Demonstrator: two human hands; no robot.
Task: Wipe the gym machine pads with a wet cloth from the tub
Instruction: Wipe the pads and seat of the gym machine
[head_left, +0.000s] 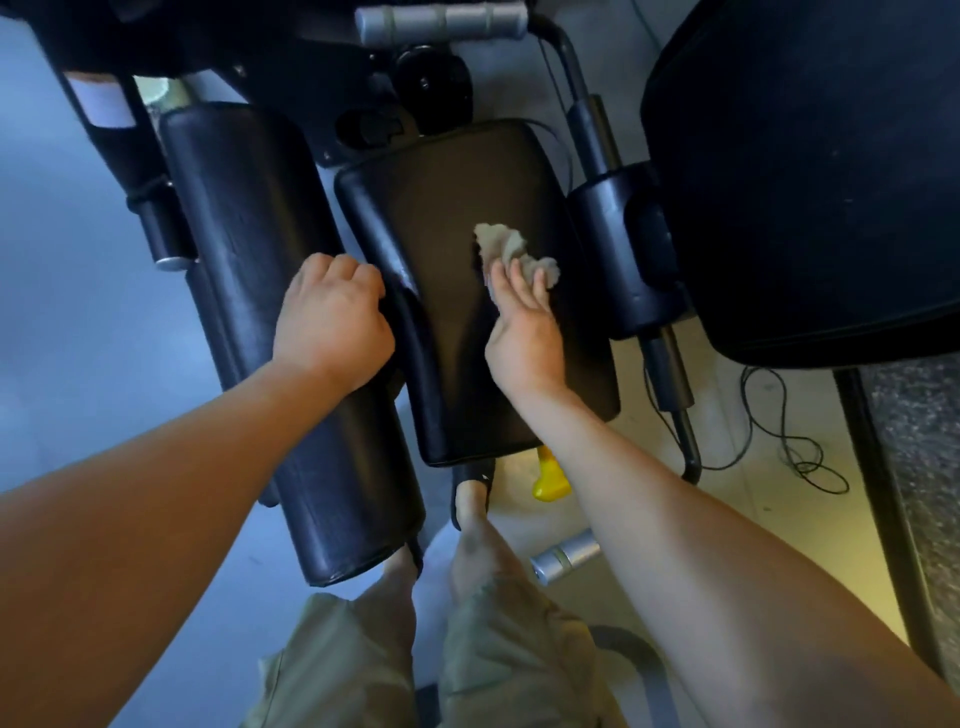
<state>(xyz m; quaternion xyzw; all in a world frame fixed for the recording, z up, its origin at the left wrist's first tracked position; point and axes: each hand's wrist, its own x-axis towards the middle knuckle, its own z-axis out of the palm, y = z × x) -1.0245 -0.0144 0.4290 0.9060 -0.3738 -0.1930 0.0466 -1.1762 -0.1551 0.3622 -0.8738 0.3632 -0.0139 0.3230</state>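
Observation:
A flat black seat pad (447, 218) of the gym machine lies in the middle of the view. A crumpled grey cloth (506, 249) sits on its right half. My right hand (522, 327) presses on the cloth with straight fingers. My left hand (332, 322) is curled over the pad's left edge, gripping it. A long black roller pad (249, 249) runs along the left of the seat pad. A large black back pad (810, 171) fills the upper right. No tub is in view.
A smaller black roller (618, 244) and its metal post stand right of the seat pad. A grey handle bar (441, 21) crosses the top. A yellow lever (550, 480), a second grey handle (566, 561) and loose cables (800, 441) lie on the floor. My legs stand below.

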